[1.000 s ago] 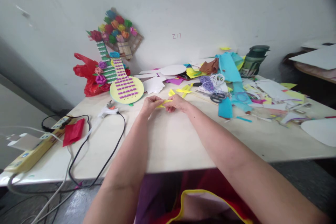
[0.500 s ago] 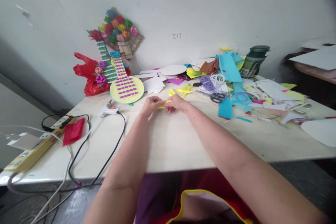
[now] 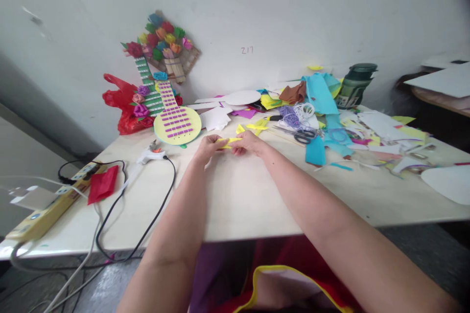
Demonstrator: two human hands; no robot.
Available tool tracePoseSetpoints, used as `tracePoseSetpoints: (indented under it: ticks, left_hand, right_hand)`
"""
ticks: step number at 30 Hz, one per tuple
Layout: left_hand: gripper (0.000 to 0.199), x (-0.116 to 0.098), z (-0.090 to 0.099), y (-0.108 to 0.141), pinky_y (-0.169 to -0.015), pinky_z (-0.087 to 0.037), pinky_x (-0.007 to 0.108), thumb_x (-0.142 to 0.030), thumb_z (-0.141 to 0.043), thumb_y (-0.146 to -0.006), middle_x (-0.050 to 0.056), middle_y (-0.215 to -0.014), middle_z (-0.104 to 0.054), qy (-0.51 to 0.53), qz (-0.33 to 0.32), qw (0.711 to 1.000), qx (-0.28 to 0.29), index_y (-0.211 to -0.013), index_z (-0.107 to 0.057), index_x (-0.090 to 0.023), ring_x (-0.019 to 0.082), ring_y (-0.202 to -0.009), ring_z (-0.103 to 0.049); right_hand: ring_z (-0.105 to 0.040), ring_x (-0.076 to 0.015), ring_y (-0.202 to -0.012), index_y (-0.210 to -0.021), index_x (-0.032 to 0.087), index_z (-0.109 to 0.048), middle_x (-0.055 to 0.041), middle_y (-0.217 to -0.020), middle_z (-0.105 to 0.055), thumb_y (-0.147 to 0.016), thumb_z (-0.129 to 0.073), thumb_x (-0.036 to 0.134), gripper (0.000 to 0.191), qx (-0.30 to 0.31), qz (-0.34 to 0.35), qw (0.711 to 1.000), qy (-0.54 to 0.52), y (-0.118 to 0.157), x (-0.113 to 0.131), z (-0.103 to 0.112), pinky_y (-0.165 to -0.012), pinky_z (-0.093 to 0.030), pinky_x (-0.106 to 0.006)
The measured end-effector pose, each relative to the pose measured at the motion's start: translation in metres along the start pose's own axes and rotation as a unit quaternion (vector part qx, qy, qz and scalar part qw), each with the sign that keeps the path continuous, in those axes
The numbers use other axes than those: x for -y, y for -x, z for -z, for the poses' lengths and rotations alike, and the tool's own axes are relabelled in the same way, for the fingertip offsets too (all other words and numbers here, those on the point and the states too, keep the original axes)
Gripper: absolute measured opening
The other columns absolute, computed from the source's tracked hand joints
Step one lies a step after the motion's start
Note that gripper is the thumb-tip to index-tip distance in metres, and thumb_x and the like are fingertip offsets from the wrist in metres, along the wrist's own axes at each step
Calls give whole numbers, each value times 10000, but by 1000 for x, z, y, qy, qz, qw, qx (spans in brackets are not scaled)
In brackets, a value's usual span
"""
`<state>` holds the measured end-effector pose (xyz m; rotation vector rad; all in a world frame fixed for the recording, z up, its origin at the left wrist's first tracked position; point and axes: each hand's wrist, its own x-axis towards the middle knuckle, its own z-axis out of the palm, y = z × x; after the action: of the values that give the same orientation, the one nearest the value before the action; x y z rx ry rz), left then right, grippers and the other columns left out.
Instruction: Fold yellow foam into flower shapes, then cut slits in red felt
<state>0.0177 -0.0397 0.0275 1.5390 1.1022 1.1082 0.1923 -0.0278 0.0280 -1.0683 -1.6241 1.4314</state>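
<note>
A short yellow paper strip (image 3: 228, 143) stretches between my two hands, just above the table. My left hand (image 3: 210, 147) is closed and pinches one end of it. The other end is pinched by my right hand (image 3: 246, 144), its fingers curled under. Parts of the strip are hidden by the fingers. More yellow strips (image 3: 257, 126) lie on the table just beyond my right hand. Behind my left hand stands a yellow round-bodied paper guitar (image 3: 177, 124) with purple bars, leaning back.
Black-handled scissors (image 3: 304, 136), purple cord (image 3: 290, 117) and blue crepe paper (image 3: 323, 95) lie to the right among scraps. A white glue gun (image 3: 150, 155), red packet (image 3: 103, 184) and power strip (image 3: 55, 210) are on the left. A green bottle (image 3: 355, 85) stands at the back.
The hands have drawn slightly apart, and more of the yellow strip shows between them. The things on the table have stayed where they were.
</note>
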Motion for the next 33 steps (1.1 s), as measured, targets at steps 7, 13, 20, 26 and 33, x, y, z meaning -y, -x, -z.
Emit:
tracePoseSetpoints:
  ticks: [7, 13, 20, 26, 33]
  left_hand:
    - [302, 3, 0, -2, -599, -480, 261, -382, -712, -606, -20, -589, -539, 21, -17, 1000, 5, -627, -562, -121, 95, -563, -535]
    - [317, 3, -1, -2, -574, -495, 276, -374, -726, -591, -4, -597, -578, 39, 6, 999, -6, -634, -538, -122, 108, -526, -566]
    - [326, 3, -2, -2, -565, -497, 271, -386, -721, -602, 20, -599, -611, 46, 15, 999, 6, -686, -553, -120, 119, -527, -584]
    - [329, 4, -2, -4, -545, -484, 265, -377, -731, -585, 12, -596, -609, 54, 17, 998, -13, -683, -543, -125, 109, -504, -568]
    - [294, 5, 1, -3, -606, -488, 260, -300, -732, -590, 3, -634, -619, 99, 8, 995, 20, -751, -564, -120, 99, -544, -582]
  right_hand:
    - [-555, -112, -431, -615, 134, -581, 5, -502, -616, -729, -620, 345, 243, -46, 45, 998, -2, -3, 0, 0, -452, -429, -222]
    - [-561, -112, -434, -633, 139, -597, 23, -503, -609, -739, -603, 297, 190, -55, 63, 996, -6, -5, 0, -2, -435, -415, -208]
    - [-546, -99, -411, -663, 137, -624, 19, -506, -616, -722, -623, 239, 118, -57, 48, 997, -20, -5, -1, 0, -436, -426, -199]
    - [-565, -105, -435, -750, 124, -630, -4, -541, -634, -647, -700, 222, 158, -43, 33, 996, -76, -6, -3, 0, -441, -451, -199]
    - [-566, -101, -444, -730, 116, -624, -16, -556, -639, -630, -704, 166, 137, -61, 37, 992, -103, -8, -5, 2, -447, -472, -199]
